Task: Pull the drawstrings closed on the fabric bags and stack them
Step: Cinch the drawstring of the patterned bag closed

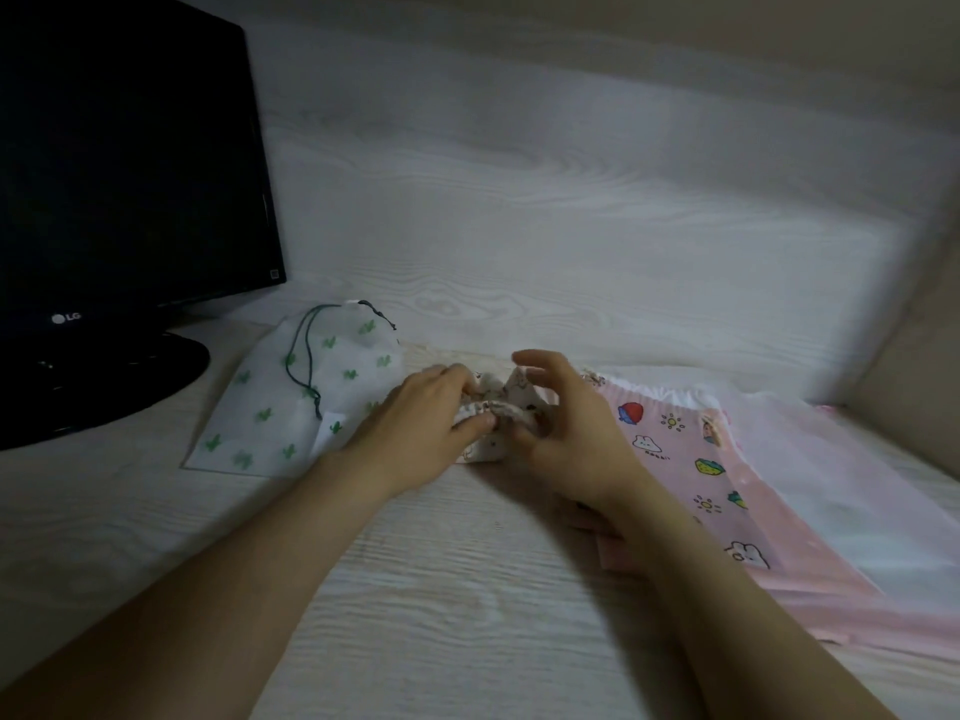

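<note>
Head view: we see both hands on the small cream bag (pixel 506 394) on the table (pixel 467 589).
The left hand (pixel 431 418) pinches the bag's gathered mouth. The right hand (pixel 561 423) pinches it from the other side, its upper fingers raised and spread. Left of the cream bag lies the cactus-print bag (pixel 291 402); just right of it, the pink bag (pixel 691 459); far left, a monitor (pixel 124 163).
</note>
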Demonstrator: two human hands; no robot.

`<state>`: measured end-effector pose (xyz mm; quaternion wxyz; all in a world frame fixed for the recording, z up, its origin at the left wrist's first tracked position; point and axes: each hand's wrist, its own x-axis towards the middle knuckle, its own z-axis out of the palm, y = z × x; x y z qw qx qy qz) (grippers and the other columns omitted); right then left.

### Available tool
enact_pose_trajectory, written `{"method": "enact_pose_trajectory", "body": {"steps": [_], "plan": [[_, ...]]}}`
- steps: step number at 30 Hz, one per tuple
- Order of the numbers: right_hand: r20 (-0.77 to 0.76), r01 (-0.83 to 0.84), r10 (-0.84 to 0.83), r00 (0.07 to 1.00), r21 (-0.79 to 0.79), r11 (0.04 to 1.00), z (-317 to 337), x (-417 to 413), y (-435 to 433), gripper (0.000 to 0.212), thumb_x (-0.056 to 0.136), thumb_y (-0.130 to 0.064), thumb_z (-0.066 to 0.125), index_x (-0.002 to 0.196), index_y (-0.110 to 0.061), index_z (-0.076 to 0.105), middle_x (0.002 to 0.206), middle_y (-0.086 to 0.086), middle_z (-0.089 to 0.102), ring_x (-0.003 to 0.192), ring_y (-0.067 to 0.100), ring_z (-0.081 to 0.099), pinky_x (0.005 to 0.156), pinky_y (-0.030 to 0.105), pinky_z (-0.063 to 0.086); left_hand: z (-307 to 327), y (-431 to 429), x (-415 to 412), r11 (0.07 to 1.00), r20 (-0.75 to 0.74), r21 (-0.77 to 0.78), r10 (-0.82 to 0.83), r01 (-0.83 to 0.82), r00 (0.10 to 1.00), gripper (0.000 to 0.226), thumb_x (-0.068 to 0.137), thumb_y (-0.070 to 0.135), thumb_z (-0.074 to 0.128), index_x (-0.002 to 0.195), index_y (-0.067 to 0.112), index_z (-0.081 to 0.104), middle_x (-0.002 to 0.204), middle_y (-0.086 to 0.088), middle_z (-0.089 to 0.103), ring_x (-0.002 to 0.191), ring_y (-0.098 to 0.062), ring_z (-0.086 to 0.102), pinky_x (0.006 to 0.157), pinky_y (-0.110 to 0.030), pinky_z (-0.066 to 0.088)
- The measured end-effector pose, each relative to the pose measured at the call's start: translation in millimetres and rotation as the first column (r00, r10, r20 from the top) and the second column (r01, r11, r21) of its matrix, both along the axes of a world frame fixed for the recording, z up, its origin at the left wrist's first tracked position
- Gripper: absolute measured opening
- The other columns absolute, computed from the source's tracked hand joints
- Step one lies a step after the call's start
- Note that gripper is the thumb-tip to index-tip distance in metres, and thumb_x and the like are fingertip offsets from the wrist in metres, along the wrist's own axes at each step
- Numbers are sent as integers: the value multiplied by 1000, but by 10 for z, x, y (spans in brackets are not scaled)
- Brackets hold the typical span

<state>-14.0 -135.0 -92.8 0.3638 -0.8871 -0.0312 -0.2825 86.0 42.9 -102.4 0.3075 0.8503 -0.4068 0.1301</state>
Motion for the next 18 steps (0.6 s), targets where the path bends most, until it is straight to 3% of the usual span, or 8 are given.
{"method": "enact_pose_trajectory", "body": {"steps": [3,6,10,12,15,18], "plan": [[65,168,-182,981,170,971,-5,48,-101,27,86,-25,75,106,-34,61,106,-13,69,92,17,73,74,49,63,28,-21,51,993,25,-107,43,-40,999,20,103,25,68,120,16,67,119,0,65,110,-17,59,99,-34,49],[91,305,-312,946,86,948,9,59,-157,12,81,-38,77,84,-35,67,90,-7,72,82,19,72,74,45,61,34,-33,87,979,24,-185,91,-85,996,18,101,7,67,116,11,75,117,-4,73,110,-21,65,100,-35,50],[163,328,-321,933,-18,944,6,57,-107,22,83,-13,71,100,-25,72,102,-3,68,91,12,65,79,27,56,30,-19,70,976,16,-188,111,-106,994,24,98,5,70,122,6,75,125,-11,73,115,-26,67,105,-39,52],[188,313,-309,932,10,950,38,38,-84,25,85,-8,66,106,-21,70,101,-6,71,88,3,65,71,12,49,44,2,65,964,0,-237,127,-123,992,12,99,11,72,108,8,79,105,-7,78,94,-20,70,91,-38,57],[223,320,-311,924,-7,947,29,44,-90,19,90,-12,66,105,-23,71,100,-5,67,87,3,63,71,14,48,51,31,63,958,-17,-261,117,-118,993,7,108,21,59,103,19,64,75,4,67,66,-12,61,64,-36,53],[229,366,-349,909,-38,930,15,41,-127,11,95,-19,68,103,-24,74,95,-4,61,85,4,57,66,8,40,17,20,34,975,-8,-194,112,-112,994,12,113,28,42,104,22,48,62,3,51,55,-17,49,52,-39,40]]}}
